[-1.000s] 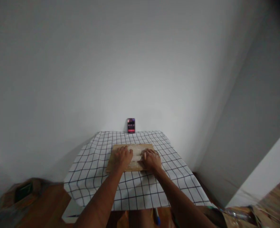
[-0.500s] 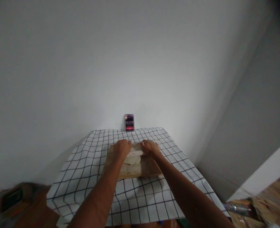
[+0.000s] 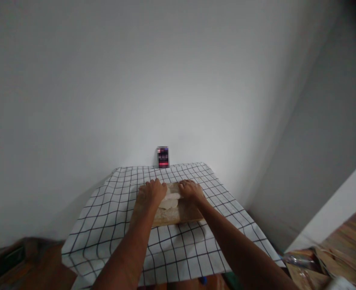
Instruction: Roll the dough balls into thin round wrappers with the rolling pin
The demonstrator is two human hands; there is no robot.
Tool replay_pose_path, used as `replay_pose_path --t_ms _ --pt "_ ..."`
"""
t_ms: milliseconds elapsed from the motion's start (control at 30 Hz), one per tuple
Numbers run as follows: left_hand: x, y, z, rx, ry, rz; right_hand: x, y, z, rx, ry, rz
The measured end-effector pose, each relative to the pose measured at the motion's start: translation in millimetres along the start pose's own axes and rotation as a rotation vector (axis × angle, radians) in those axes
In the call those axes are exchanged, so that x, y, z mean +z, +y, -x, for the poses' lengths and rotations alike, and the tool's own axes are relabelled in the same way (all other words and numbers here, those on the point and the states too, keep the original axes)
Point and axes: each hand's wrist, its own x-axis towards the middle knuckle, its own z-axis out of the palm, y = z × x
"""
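A wooden board (image 3: 178, 218) lies on the checked tablecloth, and a flattened piece of pale dough (image 3: 168, 204) rests on it. Across the far part of the dough lies a pale rolling pin (image 3: 173, 196), its middle showing between my hands. My left hand (image 3: 156, 191) is on its left end, fingers bent forward over it. At the other end, my right hand (image 3: 191, 189) curls over the pin in the same way. Both palms face down, and they hide the pin's ends and part of the dough.
The white tablecloth (image 3: 105, 209) with dark lines covers the table. A phone-like object (image 3: 163, 157), blurred out, leans upright against the wall (image 3: 178, 100) at the back edge. Bags and packages (image 3: 307, 264) lie low at the right; a brown box (image 3: 17, 257) is at the lower left.
The left hand's fingers have loosened and spread a little on the pin. The right hand and the pin stay nearly in place; the view has shifted slightly.
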Motion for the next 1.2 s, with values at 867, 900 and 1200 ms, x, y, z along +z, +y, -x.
replay_pose_path --t_ms 867,900,1200 --pt "-2 -1 -4 0.199 0.002 -0.004 -4 -7 -4 0.109 0.042 -0.052" --pt "-3 -2 -9 0.187 -0.013 -0.007 -3 -7 -11 0.118 0.034 -0.052" --pt "-1 -2 -29 0.193 -0.062 -0.013 3 -5 -57 0.117 -0.039 -0.047"
